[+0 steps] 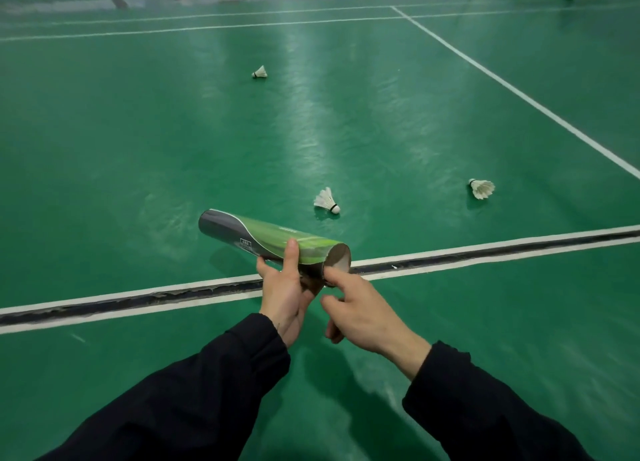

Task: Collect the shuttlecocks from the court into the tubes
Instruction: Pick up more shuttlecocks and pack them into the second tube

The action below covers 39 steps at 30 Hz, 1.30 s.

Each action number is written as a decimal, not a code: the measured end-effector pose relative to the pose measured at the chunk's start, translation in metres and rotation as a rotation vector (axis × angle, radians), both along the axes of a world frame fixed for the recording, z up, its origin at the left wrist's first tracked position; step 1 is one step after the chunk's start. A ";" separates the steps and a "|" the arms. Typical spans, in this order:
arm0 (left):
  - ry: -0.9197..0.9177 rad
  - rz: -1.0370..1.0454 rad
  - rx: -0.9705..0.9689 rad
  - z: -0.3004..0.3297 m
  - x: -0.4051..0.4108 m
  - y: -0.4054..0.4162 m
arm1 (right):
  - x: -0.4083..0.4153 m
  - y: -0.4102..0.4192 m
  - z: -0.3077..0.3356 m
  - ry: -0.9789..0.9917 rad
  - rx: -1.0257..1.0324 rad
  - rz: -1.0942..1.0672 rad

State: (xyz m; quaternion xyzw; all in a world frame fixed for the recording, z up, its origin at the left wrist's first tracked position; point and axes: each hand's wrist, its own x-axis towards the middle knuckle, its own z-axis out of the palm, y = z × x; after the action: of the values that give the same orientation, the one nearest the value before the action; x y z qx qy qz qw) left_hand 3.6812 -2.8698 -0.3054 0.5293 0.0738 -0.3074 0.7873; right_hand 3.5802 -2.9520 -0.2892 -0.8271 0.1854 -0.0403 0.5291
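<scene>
Left hand [282, 292] grips green-grey cardboard tube [266, 237]; right hand [360, 308] fingertips at open mouth, holding nothing visible. Loading step; next: fetch nearest white feather shuttlecock [327, 201].

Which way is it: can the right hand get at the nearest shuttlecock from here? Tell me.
Probably yes. The right hand is at the tube mouth, and the nearest shuttlecock lies on bare court floor just beyond it, nothing between. Bending down looks necessary.

left hand [284, 289] gripping, right hand [360, 310] pinching
</scene>
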 end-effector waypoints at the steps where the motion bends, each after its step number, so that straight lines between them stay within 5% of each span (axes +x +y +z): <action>1: 0.001 -0.005 -0.006 -0.001 0.000 0.000 | 0.001 -0.002 0.004 0.063 0.019 0.046; 9: -0.025 -0.077 0.037 -0.008 -0.011 0.003 | 0.012 -0.016 0.022 0.298 0.295 0.222; 15: -0.024 -0.057 0.021 -0.007 0.007 0.015 | 0.013 0.003 0.015 0.094 0.399 0.084; 30: 0.045 -0.130 0.030 -0.015 0.125 0.086 | 0.117 -0.008 0.045 0.105 0.140 -0.249; 39: -0.123 -0.374 0.310 -0.052 0.135 0.091 | 0.194 -0.102 -0.059 0.135 0.081 -0.302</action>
State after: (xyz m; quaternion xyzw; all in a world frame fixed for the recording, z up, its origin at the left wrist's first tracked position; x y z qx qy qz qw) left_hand 3.8157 -2.7785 -0.3574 0.6659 -0.0273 -0.4000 0.6291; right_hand 3.7742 -3.0541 -0.3481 -0.7687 0.3443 -0.0560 0.5362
